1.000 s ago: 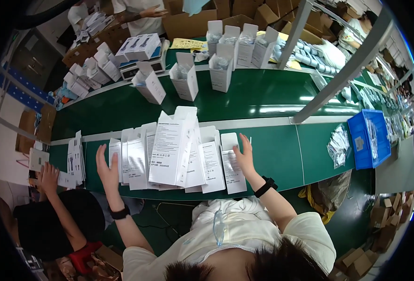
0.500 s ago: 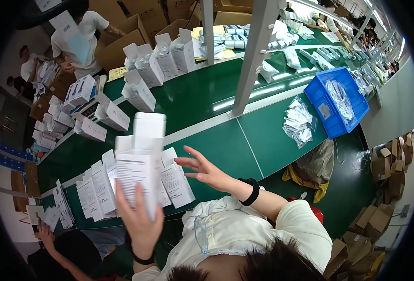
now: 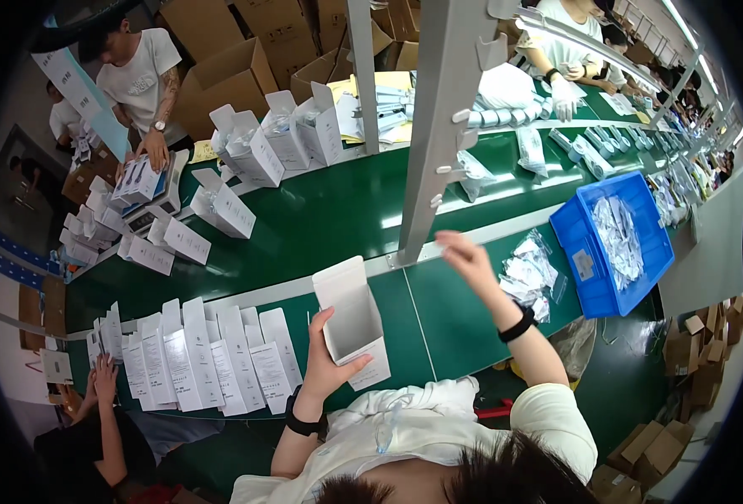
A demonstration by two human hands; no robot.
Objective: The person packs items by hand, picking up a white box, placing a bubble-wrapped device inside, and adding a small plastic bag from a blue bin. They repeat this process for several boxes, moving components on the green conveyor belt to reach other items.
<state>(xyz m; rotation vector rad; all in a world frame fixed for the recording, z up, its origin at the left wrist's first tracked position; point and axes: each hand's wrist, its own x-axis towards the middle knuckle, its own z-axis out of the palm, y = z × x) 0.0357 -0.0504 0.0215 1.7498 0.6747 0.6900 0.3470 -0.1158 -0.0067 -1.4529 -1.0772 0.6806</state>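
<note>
My left hand point(image 3: 328, 359) grips a white carton point(image 3: 361, 329) by its near left side, with the thumb across the front. The carton's flap is up and its open mouth shows a bare inside. My right hand point(image 3: 470, 262) is in the air over the green bench, between the grey post and a pile of small clear bags point(image 3: 529, 273). Its fingers are loosely bent, somewhat blurred, with nothing seen in them. Left of the carton stands a row of white cartons point(image 3: 224, 361) with raised flaps.
A blue bin point(image 3: 586, 265) of bagged parts sits at the bench's right end. The grey post point(image 3: 439, 126) rises behind my right hand. Filled cartons point(image 3: 254, 155) stand across the green conveyor point(image 3: 321, 214). Co-workers' hands point(image 3: 103, 378) are at the far left.
My left hand has brought the carton to the right and lower, turning its open mouth into view. My right hand has gone right, toward the small bags. The bench view has shifted.
</note>
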